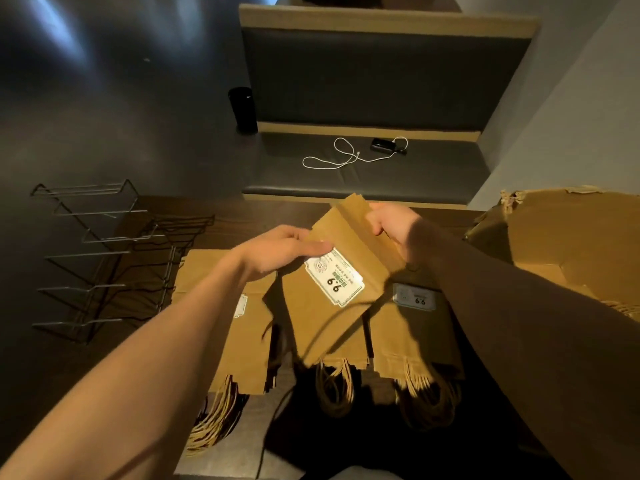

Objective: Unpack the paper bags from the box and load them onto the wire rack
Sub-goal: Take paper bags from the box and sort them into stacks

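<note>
The step in hand looked like steadying one flat paper bag [332, 292] before carrying it left to the wire rack [104, 261]. To do it well, the person would likely need to keep the bag flat and closed, lift it clear of the piles below so nothing dragged, and slide it between two wire dividers without snagging its cord handles.

The wooden table [242, 216] carried everything. At its right edge sat the cardboard box [568, 237], flaps torn open. On the left stood the wire rack, its slots showing no bags. Between them, three stacks of bags [412, 334] lay side by side, handles toward the viewer.

The held bag hovered just above the middle stack, tilted, its folded bottom pointing away. It was plain brown paper with a white label [334, 282] reading 9.9, and dark cord handles hanging down.

The left hand [277, 251] gripped the bag's left edge, thumb pressed across the front near the label. The right hand [391, 223] pinched the bag's far folded end, fingers curled around the paper.
</note>
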The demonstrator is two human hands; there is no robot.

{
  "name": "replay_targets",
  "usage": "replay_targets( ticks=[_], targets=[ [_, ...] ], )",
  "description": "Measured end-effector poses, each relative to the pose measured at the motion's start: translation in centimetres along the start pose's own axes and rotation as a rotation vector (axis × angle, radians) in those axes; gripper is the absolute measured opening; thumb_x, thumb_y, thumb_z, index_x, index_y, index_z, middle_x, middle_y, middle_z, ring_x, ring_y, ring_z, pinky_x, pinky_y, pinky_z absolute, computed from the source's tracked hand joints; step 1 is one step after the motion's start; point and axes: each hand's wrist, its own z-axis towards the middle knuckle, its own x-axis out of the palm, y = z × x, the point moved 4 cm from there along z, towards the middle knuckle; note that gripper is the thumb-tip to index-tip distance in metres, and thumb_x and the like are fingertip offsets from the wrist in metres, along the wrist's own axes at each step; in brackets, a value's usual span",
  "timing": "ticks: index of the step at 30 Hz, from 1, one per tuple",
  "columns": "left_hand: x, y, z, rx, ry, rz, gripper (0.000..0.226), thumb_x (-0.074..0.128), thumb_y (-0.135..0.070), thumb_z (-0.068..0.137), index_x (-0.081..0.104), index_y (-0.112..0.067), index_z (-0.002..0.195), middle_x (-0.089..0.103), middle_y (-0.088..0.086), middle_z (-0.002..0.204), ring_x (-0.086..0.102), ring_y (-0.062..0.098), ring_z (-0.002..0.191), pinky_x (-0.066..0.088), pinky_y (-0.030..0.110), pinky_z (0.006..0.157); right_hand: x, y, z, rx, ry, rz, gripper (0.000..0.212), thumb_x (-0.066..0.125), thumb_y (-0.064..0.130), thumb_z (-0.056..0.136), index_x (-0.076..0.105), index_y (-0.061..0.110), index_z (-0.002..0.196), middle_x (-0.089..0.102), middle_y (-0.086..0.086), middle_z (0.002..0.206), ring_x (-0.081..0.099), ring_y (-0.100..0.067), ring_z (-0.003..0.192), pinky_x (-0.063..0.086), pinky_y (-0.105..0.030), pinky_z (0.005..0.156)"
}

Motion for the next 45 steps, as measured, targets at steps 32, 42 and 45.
replay_targets(
  ticks=[32, 42, 45],
  targets=[
    [6.9, 15.3, 5.6, -0.540, -0.418, 0.055, 0.036, 0.047, -0.004, 0.090, 0.056, 0.000, 0.125, 0.062, 0.019, 0.117, 0.060, 0.034, 0.104, 0.051, 0.036, 0.079, 10.9, -13.2, 0.5, 0.436, -0.205, -0.081, 0.038, 0.048, 0.000, 0.095, 0.048, 0.001, 0.133, 0.053, -0.017, 0.133, 0.054, -0.031, 0.121, 0.047, -0.033, 0.098],
    [4.8, 6.2, 6.1, -0.264, -0.632, 0.056, 0.041, 0.054, -0.015, 0.095, 0.053, -0.012, 0.137, 0.061, 0.010, 0.128, 0.058, 0.018, 0.096, 0.051, 0.028, 0.085, 6.4, -7.9, 1.7, 0.125, -0.349, -0.046, 0.013, 0.051, 0.010, 0.092, 0.060, 0.007, 0.084, 0.056, -0.007, 0.085, 0.048, -0.021, 0.086, 0.044, -0.032, 0.075],
    [5.5, 0.6, 6.6, -0.097, -0.690, 0.049, 0.025, 0.055, -0.015, 0.093, 0.067, -0.019, 0.115, 0.069, 0.003, 0.116, 0.061, 0.020, 0.101, 0.047, 0.028, 0.090, 2.8, -5.8, 0.9, 0.011, -0.365, 0.286, 0.022, 0.056, 0.006, 0.091, 0.069, 0.004, 0.108, 0.069, -0.014, 0.112, 0.060, -0.020, 0.087, 0.053, -0.029, 0.082]
  ],
)
